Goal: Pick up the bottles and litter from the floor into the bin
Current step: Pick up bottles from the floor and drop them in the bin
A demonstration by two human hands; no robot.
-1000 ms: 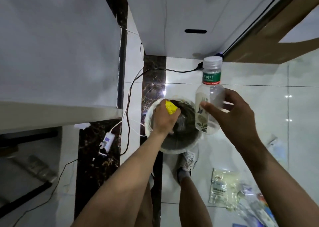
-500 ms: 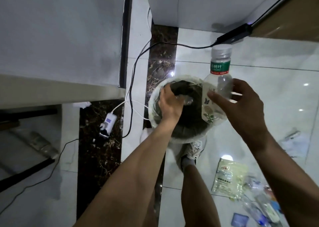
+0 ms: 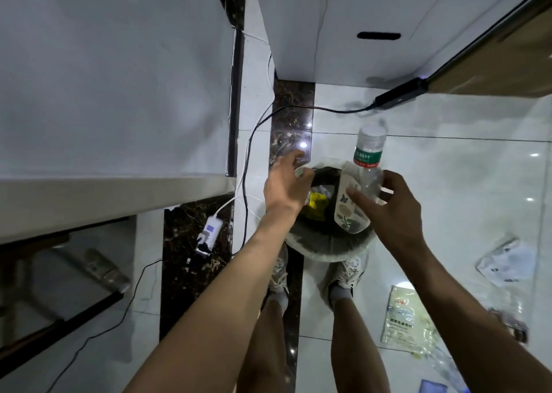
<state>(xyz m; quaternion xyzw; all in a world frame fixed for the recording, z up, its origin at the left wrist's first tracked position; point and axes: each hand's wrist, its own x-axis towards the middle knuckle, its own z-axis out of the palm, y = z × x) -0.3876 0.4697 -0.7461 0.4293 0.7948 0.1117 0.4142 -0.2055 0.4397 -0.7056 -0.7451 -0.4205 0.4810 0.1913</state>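
Note:
A round bin (image 3: 328,251) with a pale rim and dark liner stands on the floor just in front of my feet. A yellow piece of litter (image 3: 317,207) lies inside it beside a clear bottle. My right hand (image 3: 391,210) is shut on a clear plastic bottle (image 3: 360,183) with a green label and a flower print, held upright over the bin's right side. My left hand (image 3: 285,185) hovers over the bin's left rim, fingers spread, holding nothing.
Litter lies on the tiles at the right: a pale packet (image 3: 401,318), a crumpled white wrapper (image 3: 504,261) and clear wrappers (image 3: 442,360). Cables and a white power strip (image 3: 209,233) run at the left. A white counter (image 3: 113,88) and cabinet (image 3: 358,25) bound the space.
My left hand has let go of the yellow litter into the bin and lifted out over the rim. The bottle stays in my right hand above the bin.

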